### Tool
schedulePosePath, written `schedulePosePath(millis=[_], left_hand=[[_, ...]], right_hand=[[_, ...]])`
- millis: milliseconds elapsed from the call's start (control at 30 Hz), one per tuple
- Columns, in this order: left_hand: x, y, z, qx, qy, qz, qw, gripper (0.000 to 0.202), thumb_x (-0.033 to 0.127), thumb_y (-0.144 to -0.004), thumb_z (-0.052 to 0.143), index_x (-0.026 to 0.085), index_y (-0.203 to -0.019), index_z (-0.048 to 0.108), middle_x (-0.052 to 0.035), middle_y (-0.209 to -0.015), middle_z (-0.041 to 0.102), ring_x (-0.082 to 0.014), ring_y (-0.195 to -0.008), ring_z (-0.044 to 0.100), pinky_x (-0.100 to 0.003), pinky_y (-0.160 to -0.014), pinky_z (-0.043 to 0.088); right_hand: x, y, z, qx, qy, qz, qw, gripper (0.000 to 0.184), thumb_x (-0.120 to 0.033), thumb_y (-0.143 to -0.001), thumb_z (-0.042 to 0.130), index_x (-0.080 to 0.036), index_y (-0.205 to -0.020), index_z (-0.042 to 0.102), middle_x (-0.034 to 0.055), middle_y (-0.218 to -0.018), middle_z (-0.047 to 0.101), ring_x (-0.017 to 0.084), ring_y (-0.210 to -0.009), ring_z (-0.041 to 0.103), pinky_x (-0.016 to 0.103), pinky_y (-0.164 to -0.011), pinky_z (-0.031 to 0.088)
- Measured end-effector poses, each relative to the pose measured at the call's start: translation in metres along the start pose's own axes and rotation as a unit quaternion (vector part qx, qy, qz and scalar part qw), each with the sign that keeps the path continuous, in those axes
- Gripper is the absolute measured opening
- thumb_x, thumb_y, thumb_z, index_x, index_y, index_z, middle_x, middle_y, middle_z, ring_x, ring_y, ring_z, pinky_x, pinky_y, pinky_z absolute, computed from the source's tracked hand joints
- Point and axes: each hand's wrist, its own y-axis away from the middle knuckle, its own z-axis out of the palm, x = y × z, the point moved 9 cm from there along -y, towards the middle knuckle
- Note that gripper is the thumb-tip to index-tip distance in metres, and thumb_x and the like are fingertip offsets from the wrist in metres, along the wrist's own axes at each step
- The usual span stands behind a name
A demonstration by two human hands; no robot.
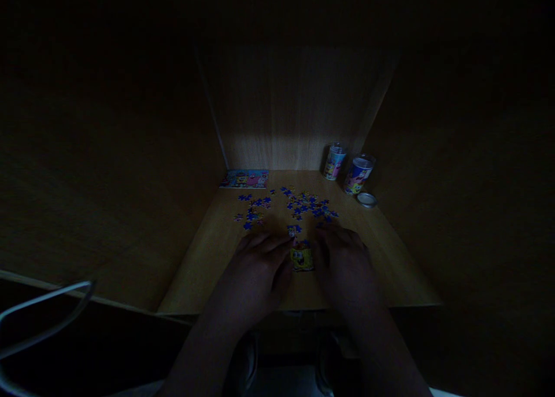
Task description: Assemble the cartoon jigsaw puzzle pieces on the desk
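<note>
A small joined patch of jigsaw puzzle (302,258) with a yellow cartoon face lies near the table's front edge, between my two hands. My left hand (259,265) rests at its left side with the fingers stretched out. The index fingertip touches a pinkish puzzle piece (294,232) at the patch's upper left, and the thumb is apart from it. Along the right side of the patch lies my right hand (346,262), its fingers loosely bent and apart, tips near the loose blue pieces. The dim light hides what is under those fingertips.
Loose puzzle pieces (304,203), many blue side up, spread behind my hands. A picture sheet (245,179) lies at the back left. Two cartoon-printed canisters (335,162) stand at the back right, with a round lid (366,199) before them. Wooden panels (295,108) enclose the table.
</note>
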Motion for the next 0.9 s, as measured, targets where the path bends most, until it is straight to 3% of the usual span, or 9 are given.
schedulePosePath(millis=[200,733,900], left_hand=[[0.0001,-0.0001,-0.0018,0.007,0.004,0.001,1.0,0.038,0.02,-0.105,0.069,0.024,-0.142,0.074,-0.0059,-0.14,0.079,-0.0314,-0.127,0.071,-0.061,-0.115,0.056],[0.0013,0.0013,-0.002,0.007,-0.004,0.001,1.0,0.037,0.018,-0.105,0.068,0.023,-0.141,0.074,-0.0074,-0.14,0.079,-0.0314,-0.126,0.071,-0.06,-0.115,0.057],[-0.0022,0.0004,-0.0045,0.036,-0.021,-0.006,0.999,0.03,0.018,-0.11,0.061,0.019,-0.137,0.074,-0.0092,-0.135,0.08,-0.0311,-0.125,0.072,-0.059,-0.116,0.056]], right_hand=[[-0.0019,0.0002,-0.0003,-0.003,-0.01,-0.015,1.0,0.023,-0.025,-0.111,0.056,-0.021,-0.118,0.078,0.0134,-0.127,0.08,0.034,-0.117,0.07,0.054,-0.106,0.056],[-0.0048,-0.0002,-0.0019,-0.014,-0.001,-0.011,1.0,0.022,-0.026,-0.112,0.057,-0.02,-0.12,0.077,0.0141,-0.131,0.078,0.036,-0.12,0.069,0.056,-0.109,0.056],[-0.002,0.0008,-0.0019,0.0,-0.002,-0.002,1.0,0.023,-0.024,-0.111,0.058,-0.019,-0.124,0.075,0.0159,-0.131,0.077,0.036,-0.123,0.068,0.054,-0.108,0.056]])
